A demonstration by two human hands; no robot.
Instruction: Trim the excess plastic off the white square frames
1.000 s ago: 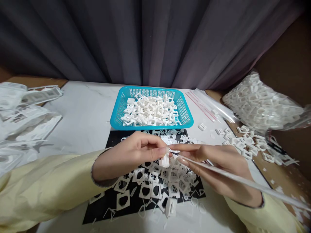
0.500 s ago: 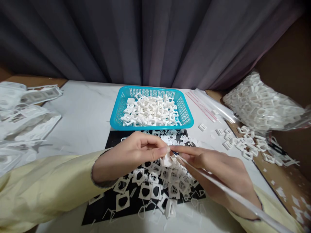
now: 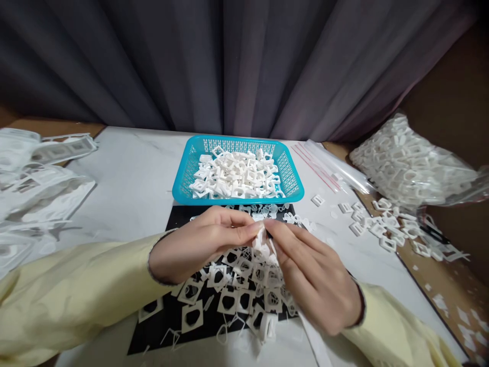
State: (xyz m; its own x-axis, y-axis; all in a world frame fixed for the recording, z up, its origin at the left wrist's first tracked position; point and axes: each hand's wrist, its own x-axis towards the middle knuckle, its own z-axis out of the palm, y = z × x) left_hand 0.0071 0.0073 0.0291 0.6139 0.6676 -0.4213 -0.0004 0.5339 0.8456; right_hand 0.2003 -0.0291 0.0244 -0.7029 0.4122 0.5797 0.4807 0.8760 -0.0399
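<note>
In the middle of the head view, my left hand point(image 3: 212, 242) is closed, its thumb and fingertips pinching a small white cut-out piece point(image 3: 262, 244). My right hand point(image 3: 319, 278) is closed too, with its fingertips against the same piece. A long, slim white tool point(image 3: 315, 344) comes out below the right palm, and a bit of dark tip shows at the fingers. Most of that tool is hidden by the hand. Beneath both hands, loose white frames point(image 3: 192, 316) with cut-out holes and thin scraps lie scattered over a black mat point(image 3: 153, 336).
A blue plastic basket point(image 3: 239, 201) heaped with small white pieces stands beyond the hands. White sheets point(image 3: 46, 188) are stacked at left. On the right are a bulging clear bag point(image 3: 412, 163) of white pieces, flat plastic bags point(image 3: 338, 163) and loose white rings point(image 3: 387, 224). A grey curtain point(image 3: 244, 61) hangs behind.
My right hand has turned and its fingers have bent in at the white piece. The long white tool has swung from pointing lower right to pointing downward. My left hand keeps its pinch.
</note>
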